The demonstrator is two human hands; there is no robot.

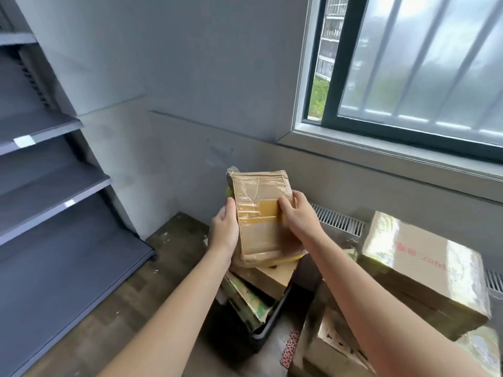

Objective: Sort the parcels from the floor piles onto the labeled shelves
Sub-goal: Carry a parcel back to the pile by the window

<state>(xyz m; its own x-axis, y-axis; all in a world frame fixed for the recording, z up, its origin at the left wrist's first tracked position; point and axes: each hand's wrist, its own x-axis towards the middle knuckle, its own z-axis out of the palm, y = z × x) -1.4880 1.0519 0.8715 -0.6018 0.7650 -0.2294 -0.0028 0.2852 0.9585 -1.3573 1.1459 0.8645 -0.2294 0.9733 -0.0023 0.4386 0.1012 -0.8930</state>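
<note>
A flat brown parcel (258, 213) wrapped in clear tape is held up in front of me, above the floor pile. My left hand (224, 229) grips its left edge, thumb on the front. My right hand (296, 216) grips its right edge, thumb across the taped face. Below it lies a pile of parcels (261, 278), some with green print, partly in a black bin (269, 325). Grey metal shelves (54, 180) with small white labels stand to the left, and their visible boards are bare.
A large taped cardboard box (424, 270) sits at the right on other boxes (334, 338). A window (408, 69) and its sill are above it, and a floor vent (337, 221) runs along the wall. Dark floor lies between the shelves and the pile.
</note>
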